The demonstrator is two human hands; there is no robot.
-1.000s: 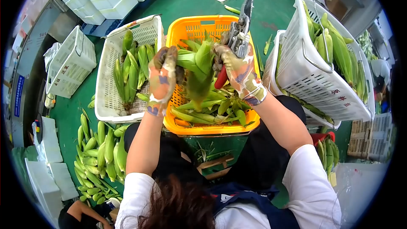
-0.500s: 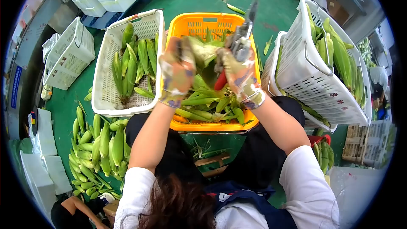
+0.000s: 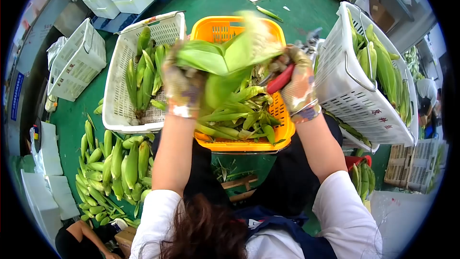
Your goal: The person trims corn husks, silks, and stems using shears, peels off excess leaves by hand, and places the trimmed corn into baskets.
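Note:
Both my hands wear patterned work gloves. My left hand (image 3: 184, 86) is closed at the left side of an ear of corn (image 3: 230, 57), whose green husk leaves are spread wide and blurred by motion. My right hand (image 3: 298, 84) is wrapped round pruning shears with red handles (image 3: 280, 79), their metal blades pointing up and away to the right. Its fingers also touch the right end of the pale husk. Below the corn, a yellow basket (image 3: 286, 123) holds a heap of loose green husks (image 3: 239, 115).
A white crate (image 3: 112, 108) with ears of corn stands left of the basket, and a pile of corn (image 3: 115, 168) lies on the green floor. Stacked white crates (image 3: 357, 98) stand at the right. A person's arm (image 3: 88, 237) shows at the lower left.
My hands have moved apart, the left to the left and the right to the right. The corn's husk has been pulled open between them, and the shears have swung outward.

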